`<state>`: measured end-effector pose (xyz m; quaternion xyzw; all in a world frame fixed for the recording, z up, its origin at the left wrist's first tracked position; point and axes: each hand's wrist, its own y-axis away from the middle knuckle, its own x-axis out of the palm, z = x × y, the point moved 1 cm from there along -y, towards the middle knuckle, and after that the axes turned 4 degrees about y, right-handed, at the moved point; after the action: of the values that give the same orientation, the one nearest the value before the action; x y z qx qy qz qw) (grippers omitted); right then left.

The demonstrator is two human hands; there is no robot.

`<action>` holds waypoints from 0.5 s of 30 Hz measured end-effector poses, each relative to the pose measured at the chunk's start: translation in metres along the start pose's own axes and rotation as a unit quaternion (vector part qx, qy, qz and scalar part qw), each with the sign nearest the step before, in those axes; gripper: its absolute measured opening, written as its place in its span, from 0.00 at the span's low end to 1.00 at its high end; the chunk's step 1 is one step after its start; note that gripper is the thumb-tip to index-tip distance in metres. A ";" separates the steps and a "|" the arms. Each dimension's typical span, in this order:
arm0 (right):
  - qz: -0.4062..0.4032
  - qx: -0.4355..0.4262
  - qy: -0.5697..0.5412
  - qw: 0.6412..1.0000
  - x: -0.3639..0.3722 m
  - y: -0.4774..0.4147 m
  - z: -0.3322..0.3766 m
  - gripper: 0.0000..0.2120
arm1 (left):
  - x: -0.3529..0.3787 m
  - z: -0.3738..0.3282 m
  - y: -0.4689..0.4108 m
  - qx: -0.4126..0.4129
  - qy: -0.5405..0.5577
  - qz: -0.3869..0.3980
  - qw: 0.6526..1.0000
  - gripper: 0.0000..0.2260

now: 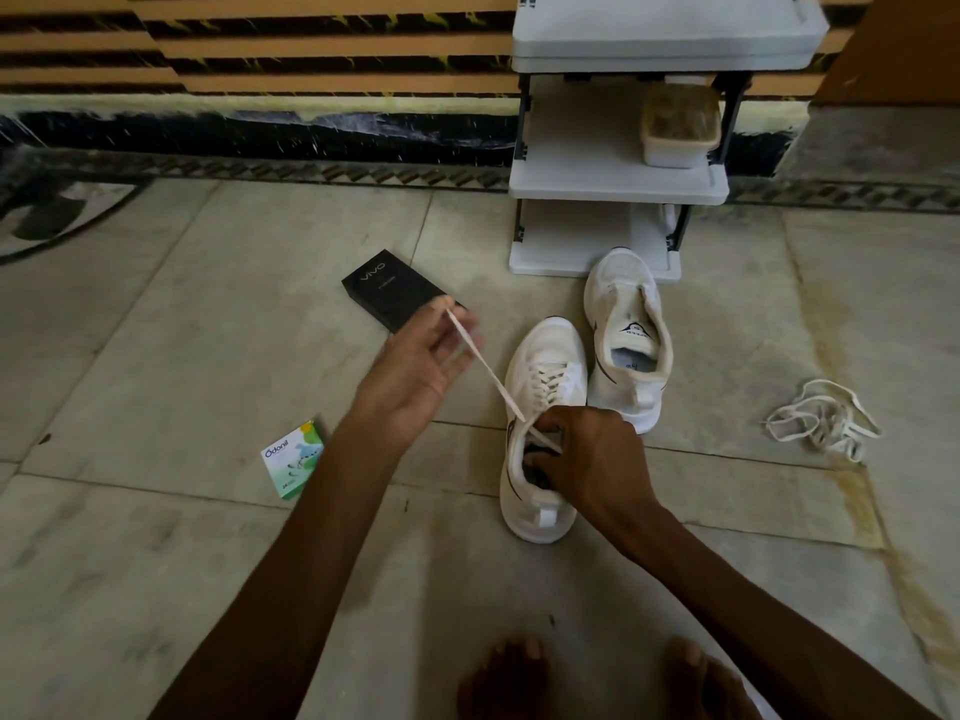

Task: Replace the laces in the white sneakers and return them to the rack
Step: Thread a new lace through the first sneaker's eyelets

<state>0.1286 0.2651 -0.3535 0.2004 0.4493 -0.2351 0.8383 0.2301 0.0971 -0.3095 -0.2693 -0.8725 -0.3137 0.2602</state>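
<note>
Sneakers, 2: near sneaker at right hand fingers, far sneaker beyond. Lace, 1, in left hand fingers; lace bundle, 1. Boxes, 2: black box, green box. Rack, 1.

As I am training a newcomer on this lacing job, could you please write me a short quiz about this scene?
1. True or false: the far white mesh sneaker is already laced.
2. The left hand pinches: A) a cloth B) the flat white lace C) a pen.
3. Which thing does the right hand hold?
Key: 1 false; 2 B; 3 the near white mesh sneaker, at its opening.
</note>
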 end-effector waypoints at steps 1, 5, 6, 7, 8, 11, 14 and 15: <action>-0.001 0.001 0.001 1.000 -0.001 0.001 0.001 0.16 | 0.002 0.009 0.003 -0.025 -0.026 0.031 0.999 0.05; -0.041 0.040 -0.024 0.998 -0.006 0.009 -0.005 0.21 | 0.000 0.033 0.014 0.039 -0.577 0.047 0.815 0.05; -0.046 0.060 -0.033 0.997 -0.006 0.012 -0.009 0.22 | 0.000 0.038 0.015 0.076 -0.693 0.061 0.714 0.06; -0.047 0.078 -0.037 0.995 -0.006 0.016 -0.013 0.22 | 0.001 0.043 0.016 0.084 -0.752 0.081 0.649 0.07; -0.047 0.092 -0.036 0.994 -0.005 0.019 -0.017 0.21 | 0.006 0.048 0.016 0.069 -0.784 0.095 0.609 0.09; -0.037 0.123 -0.050 0.990 -0.003 0.021 -0.026 0.24 | 0.013 0.054 0.010 0.025 -0.867 0.101 0.487 0.11; 0.025 0.136 -0.069 0.988 -0.006 0.015 -0.026 0.27 | 0.020 0.054 0.000 0.023 -0.893 0.097 0.439 0.10; 0.040 0.135 -0.069 0.988 -0.007 0.012 -0.025 0.27 | 0.021 0.056 -0.002 0.013 -0.897 0.098 0.430 0.10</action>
<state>0.1162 0.2902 -0.3591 0.3133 0.3460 -0.2732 0.8412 0.1981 0.1404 -0.3345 -0.4794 -0.5867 0.1434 -0.6367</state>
